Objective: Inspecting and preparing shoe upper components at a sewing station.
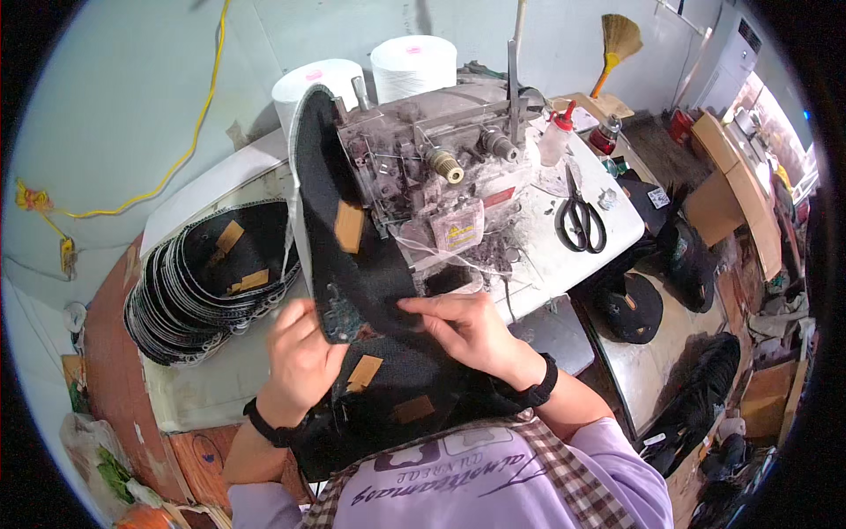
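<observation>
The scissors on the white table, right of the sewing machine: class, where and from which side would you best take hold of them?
Probably by the looped handles of the scissors, which lie nearest the table's front edge, blades pointing away towards the back. Coming from the near side, fingers could slip into the loops and stay off the blades.

Small sewing workshop: worn overlock sewing machine (432, 176) on a lint-covered white desk (608, 231), two big thread cones (412, 66) behind, scissors (579, 220), oil bottle (556, 137), stacks of cut black fabric pieces (211, 282).
</observation>
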`<state>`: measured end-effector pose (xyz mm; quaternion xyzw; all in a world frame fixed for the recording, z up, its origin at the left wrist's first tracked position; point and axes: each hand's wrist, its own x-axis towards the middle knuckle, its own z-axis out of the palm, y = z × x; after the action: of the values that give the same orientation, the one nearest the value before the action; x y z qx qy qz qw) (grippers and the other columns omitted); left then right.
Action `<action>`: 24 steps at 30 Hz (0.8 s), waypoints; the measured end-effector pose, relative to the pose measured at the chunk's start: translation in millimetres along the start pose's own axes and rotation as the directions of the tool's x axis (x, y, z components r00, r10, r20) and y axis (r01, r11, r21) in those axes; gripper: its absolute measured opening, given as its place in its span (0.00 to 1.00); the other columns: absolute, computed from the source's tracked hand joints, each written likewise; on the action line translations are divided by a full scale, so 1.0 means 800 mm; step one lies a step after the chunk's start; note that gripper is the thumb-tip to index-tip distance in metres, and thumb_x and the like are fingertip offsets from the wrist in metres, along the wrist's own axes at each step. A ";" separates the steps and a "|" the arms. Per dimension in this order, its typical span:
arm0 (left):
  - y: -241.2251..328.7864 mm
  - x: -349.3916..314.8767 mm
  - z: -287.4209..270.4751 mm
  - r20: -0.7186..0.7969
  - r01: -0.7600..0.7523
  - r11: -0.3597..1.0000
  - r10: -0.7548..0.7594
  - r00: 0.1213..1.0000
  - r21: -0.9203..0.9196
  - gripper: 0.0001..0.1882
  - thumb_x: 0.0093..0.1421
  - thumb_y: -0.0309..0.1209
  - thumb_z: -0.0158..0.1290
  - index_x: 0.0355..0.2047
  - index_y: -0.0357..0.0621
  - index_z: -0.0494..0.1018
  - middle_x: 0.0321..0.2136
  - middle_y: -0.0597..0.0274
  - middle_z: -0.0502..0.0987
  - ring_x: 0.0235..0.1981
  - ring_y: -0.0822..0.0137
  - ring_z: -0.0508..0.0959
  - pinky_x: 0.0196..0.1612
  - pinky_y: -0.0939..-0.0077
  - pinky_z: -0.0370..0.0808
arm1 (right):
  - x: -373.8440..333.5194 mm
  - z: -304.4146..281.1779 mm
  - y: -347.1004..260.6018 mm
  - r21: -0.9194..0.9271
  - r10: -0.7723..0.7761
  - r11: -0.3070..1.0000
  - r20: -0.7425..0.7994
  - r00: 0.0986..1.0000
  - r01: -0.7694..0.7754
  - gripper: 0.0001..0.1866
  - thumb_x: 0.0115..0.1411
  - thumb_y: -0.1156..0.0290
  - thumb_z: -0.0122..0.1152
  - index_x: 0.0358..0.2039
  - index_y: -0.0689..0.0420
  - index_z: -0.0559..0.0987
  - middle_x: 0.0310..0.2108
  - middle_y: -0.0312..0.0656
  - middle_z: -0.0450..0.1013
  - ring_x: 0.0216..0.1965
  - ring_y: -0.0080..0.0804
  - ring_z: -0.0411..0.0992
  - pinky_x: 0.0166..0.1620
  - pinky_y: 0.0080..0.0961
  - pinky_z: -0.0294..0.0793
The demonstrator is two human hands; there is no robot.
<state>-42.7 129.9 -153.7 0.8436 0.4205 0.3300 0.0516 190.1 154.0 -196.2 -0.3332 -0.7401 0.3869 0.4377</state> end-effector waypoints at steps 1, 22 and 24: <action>0.000 0.006 0.003 -0.019 -0.003 0.995 0.005 1.000 0.096 0.10 0.46 0.17 0.56 0.31 0.33 0.77 0.34 0.52 0.79 0.37 0.54 0.78 0.39 0.66 0.74 | -0.001 0.000 -0.001 -0.050 -0.070 0.996 -0.044 0.997 0.068 0.15 0.53 0.82 0.56 0.43 0.60 0.79 0.30 0.49 0.77 0.29 0.39 0.77 0.34 0.28 0.76; -0.074 0.046 -0.006 -0.127 0.302 0.937 -0.326 0.937 -0.174 0.18 0.70 0.39 0.35 0.40 0.38 0.70 0.33 0.61 0.72 0.34 0.64 0.75 0.43 0.76 0.70 | 0.005 0.017 0.043 -0.382 -0.353 0.872 -0.060 0.934 0.306 0.29 0.45 0.86 0.58 0.51 0.62 0.73 0.23 0.46 0.72 0.23 0.42 0.72 0.27 0.32 0.72; -0.076 0.060 0.000 -0.283 0.239 0.971 -0.230 0.931 -0.003 0.20 0.70 0.38 0.35 0.39 0.36 0.73 0.28 0.63 0.71 0.29 0.68 0.73 0.38 0.77 0.68 | 0.007 0.018 0.043 -0.396 -0.381 0.857 -0.055 0.923 0.330 0.29 0.44 0.86 0.59 0.51 0.62 0.73 0.22 0.45 0.71 0.22 0.41 0.71 0.27 0.33 0.71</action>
<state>-63.1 204.8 -151.1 0.7327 0.5263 0.4311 0.0171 180.4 171.1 -228.6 -0.2937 -0.8191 0.1259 0.4764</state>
